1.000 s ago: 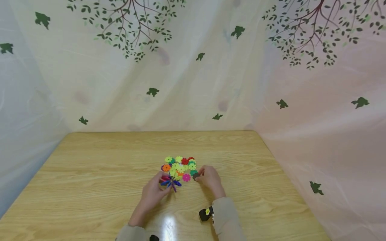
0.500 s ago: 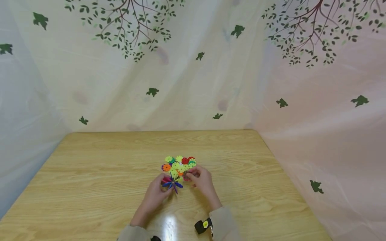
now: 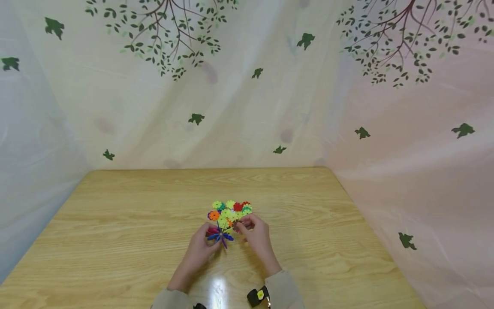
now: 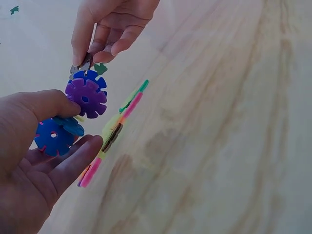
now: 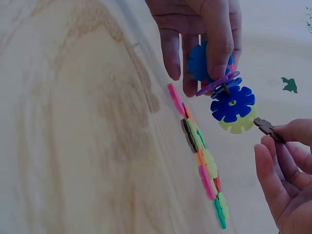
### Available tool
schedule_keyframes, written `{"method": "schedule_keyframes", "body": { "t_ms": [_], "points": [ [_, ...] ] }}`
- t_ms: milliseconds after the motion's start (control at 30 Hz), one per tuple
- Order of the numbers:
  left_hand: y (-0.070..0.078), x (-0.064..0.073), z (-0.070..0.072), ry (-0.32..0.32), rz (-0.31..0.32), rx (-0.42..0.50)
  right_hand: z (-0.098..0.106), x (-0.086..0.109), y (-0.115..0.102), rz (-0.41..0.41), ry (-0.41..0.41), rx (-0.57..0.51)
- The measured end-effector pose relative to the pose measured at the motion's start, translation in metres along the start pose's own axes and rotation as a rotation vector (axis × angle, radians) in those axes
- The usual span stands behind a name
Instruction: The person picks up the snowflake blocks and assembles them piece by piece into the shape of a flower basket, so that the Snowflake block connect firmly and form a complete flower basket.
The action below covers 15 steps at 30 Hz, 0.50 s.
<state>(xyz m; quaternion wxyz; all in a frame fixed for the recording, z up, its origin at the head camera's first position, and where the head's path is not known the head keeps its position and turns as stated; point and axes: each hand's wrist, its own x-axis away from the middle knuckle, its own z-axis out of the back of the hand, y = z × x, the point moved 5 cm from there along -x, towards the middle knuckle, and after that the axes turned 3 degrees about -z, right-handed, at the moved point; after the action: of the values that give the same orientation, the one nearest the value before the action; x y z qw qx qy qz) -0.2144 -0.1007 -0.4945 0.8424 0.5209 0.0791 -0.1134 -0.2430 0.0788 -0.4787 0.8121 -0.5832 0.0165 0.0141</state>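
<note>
1. The left hand grips a cluster of joined discs, thumb pressed near the purple disc, the other fingers below.
2. The right hand pinches a brown disc between thumb and fingers, its notched rim pointing toward the cluster.
3. The brown disc's edge lies right by the pale yellow disc and dark blue disc; whether the rims touch cannot be told.
4. Both wrist views show the cluster raised off the table, the hands on opposite sides of it with only a narrow gap between them.
5. Just beyond the hands, loose discs in yellow, green, orange and red lie flat and crowded, some overlapping; the right hand covers part of their near side.
6. Wood grain shows broadly from the left hand out to the table's slanting left edge, and likewise from the right hand to the right edge.
7. Past the loose discs, a wide strip of wood runs to the far edge, where the printed backdrop rises.
</note>
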Motion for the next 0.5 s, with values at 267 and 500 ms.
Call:
{"method": "schedule_keyframes", "body": {
  "t_ms": [267, 500],
  "points": [
    [0.0022, 0.0001, 0.0003, 0.017, -0.024, 0.02, -0.0027, 0.0031, -0.0041, -0.014, -0.026, 0.029],
    [0.0001, 0.001, 0.0002, 0.028, -0.025, 0.11, -0.0071, 0.0046, -0.0044, 0.005, -0.028, 0.004]
  ]
}}
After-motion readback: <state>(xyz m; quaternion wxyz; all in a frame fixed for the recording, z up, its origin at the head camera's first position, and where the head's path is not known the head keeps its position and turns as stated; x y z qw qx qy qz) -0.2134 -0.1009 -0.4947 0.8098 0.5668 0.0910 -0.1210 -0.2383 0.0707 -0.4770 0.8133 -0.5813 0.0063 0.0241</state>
